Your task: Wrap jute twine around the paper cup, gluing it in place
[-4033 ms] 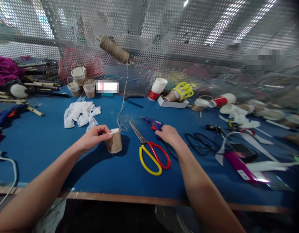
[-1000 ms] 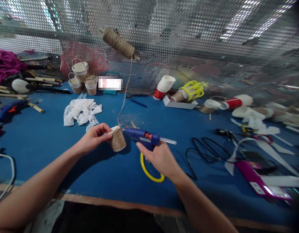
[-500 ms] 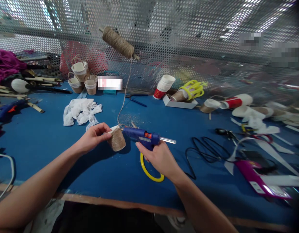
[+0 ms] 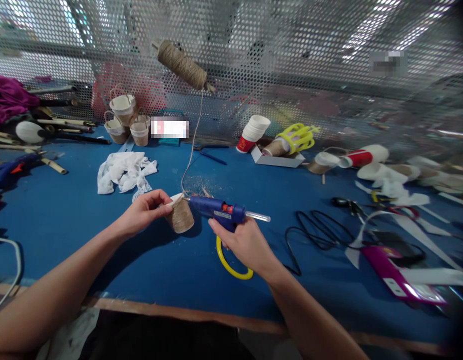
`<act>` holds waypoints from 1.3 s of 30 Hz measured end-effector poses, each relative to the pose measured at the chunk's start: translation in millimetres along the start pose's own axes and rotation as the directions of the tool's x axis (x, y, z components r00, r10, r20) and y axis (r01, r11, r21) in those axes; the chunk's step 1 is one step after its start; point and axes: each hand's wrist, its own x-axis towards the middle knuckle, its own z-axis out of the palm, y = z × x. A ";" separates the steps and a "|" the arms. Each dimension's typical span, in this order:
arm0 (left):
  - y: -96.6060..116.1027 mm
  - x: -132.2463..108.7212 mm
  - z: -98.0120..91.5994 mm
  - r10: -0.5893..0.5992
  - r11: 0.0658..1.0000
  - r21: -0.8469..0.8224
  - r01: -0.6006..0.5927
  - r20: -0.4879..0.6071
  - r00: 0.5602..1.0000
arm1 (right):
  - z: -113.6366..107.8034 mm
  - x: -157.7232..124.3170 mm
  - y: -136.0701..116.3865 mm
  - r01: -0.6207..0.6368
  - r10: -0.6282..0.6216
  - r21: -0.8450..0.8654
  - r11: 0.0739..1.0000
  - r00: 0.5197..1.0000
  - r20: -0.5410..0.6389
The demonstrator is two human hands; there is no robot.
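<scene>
Head view: two bare hands are working over a blue table (image 4: 141, 280).
Left hand (image 4: 150, 210): its grip is pinching the brown cup (image 4: 181, 219) by the rim, thumb and fingers close together, probably to keep the side clear for the gun.
Right hand (image 4: 246, 245): its grip is wrapping snugly around the glue gun (image 4: 218, 207), likely to aim its tip at the top edge.
Cup: it is leaning between the hands; I can't tell if its bottom is touching the table.
String (image 4: 195, 135): it is hanging from the roll (image 4: 181, 64) on the mesh wall, perhaps so it can run down freely, and is reaching the cup's top.
Scissors (image 4: 236, 274): the yellow handle is peeking out below the gun.
</scene>
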 end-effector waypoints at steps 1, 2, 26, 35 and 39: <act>0.3 0.0 0.1 0.002 1.000 -0.002 -0.002 0.002 1.000 | 0.0 -0.6 -0.6 -0.003 0.003 -0.003 1.000 1.000 0.007; 0.4 0.1 0.3 0.003 1.000 -0.006 -0.003 0.004 1.000 | -0.1 -1.2 -1.2 -0.003 0.003 -0.006 1.000 1.000 0.013; -0.7 0.5 0.2 0.010 1.000 0.007 -0.010 -0.013 1.000 | -0.4 1.7 1.2 0.018 -0.018 0.024 1.000 1.000 0.002; -1.0 0.9 0.7 0.011 1.000 -0.015 -0.011 -0.008 1.000 | 4.3 -3.6 -3.2 0.009 -0.007 -0.044 0.999 0.999 0.047; -2.4 1.3 0.1 0.011 0.999 -0.032 -0.010 0.011 1.000 | 6.4 -4.5 -4.2 0.056 -0.055 -0.083 0.995 0.998 0.017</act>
